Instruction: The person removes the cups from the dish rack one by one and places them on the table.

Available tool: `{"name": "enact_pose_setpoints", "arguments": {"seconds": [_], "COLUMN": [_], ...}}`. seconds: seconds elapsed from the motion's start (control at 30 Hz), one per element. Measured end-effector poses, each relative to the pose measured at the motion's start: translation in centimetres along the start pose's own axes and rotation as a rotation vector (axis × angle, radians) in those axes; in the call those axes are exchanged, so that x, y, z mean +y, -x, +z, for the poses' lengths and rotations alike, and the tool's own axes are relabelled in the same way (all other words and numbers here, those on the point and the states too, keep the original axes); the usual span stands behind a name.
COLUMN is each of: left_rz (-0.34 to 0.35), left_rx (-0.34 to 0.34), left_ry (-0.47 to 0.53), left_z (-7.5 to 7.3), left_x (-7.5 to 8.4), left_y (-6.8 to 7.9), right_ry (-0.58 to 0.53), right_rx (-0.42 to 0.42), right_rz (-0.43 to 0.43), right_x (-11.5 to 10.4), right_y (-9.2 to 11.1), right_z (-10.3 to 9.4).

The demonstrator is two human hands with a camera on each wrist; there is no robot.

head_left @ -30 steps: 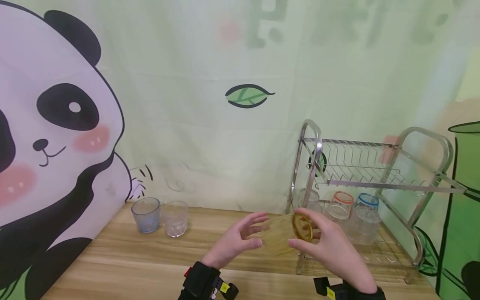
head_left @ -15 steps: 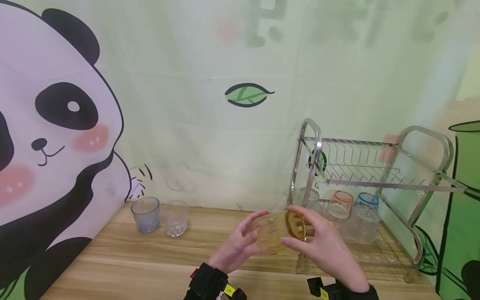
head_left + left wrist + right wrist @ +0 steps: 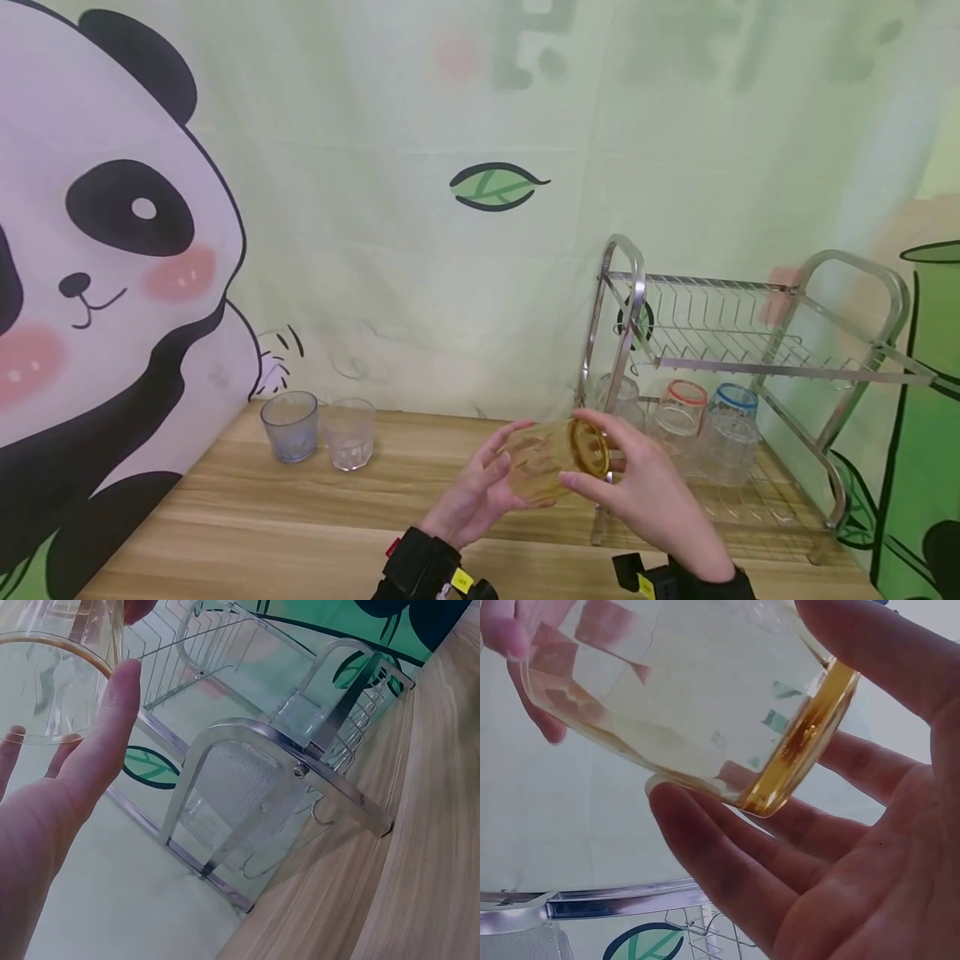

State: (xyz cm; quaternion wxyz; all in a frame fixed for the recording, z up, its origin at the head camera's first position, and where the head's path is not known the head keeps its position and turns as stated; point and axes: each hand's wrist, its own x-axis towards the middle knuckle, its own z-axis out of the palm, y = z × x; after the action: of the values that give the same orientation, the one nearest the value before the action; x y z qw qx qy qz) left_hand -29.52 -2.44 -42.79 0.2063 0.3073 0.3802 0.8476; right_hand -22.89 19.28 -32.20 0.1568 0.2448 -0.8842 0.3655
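Observation:
A yellow-tinted drinking glass (image 3: 546,463) is held on its side above the table, its thick amber base toward the right and its mouth toward the left. My right hand (image 3: 647,492) grips the base end between thumb and fingers, also plain in the right wrist view, where the glass (image 3: 697,697) shows faceted sides. At the mouth end, my left hand (image 3: 474,492) holds the glass with the thumb on the near side and fingers around the far side. In the left wrist view, the round rim of the glass (image 3: 64,643) lies between that thumb and the fingertips.
On the right stands a two-tier metal dish rack (image 3: 750,367). Its lower tier bears upside-down glasses, among them an orange-ringed glass (image 3: 681,417) and a blue-ringed glass (image 3: 731,433). At the back left of the wooden table (image 3: 225,533) stand a bluish glass (image 3: 291,429) and a clear glass (image 3: 350,435).
The yellow glass has shifted slightly left in my right hand. My left hand has come in from the left, and its thumb and fingers now hold the mouth end.

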Motion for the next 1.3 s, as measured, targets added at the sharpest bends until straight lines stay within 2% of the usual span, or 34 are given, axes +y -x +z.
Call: {"name": "enact_pose_setpoints", "arguments": {"seconds": [0.5, 0.73, 0.9, 1.3], "left_rz": [0.0, 0.02, 0.04, 0.099], "left_rx": [0.037, 0.053, 0.073, 0.083], "left_ry": [-0.025, -0.022, -0.014, -0.023], "left_z": [-0.5, -0.8, -1.1, -2.3], "left_x": [0.4, 0.6, 0.9, 1.9], "left_y": [0.3, 0.3, 0.5, 1.0], "right_ry": [-0.007, 0.002, 0.058, 0.063], "right_rx": [-0.073, -0.12, -0.11, -0.119], "right_rz": [0.033, 0.083, 0.089, 0.148], "right_x": [0.3, 0.1, 0.5, 2.2], "right_y": [-0.4, -0.4, -0.3, 0.1], "right_z": [0.3, 0.3, 0.4, -0.8]}}
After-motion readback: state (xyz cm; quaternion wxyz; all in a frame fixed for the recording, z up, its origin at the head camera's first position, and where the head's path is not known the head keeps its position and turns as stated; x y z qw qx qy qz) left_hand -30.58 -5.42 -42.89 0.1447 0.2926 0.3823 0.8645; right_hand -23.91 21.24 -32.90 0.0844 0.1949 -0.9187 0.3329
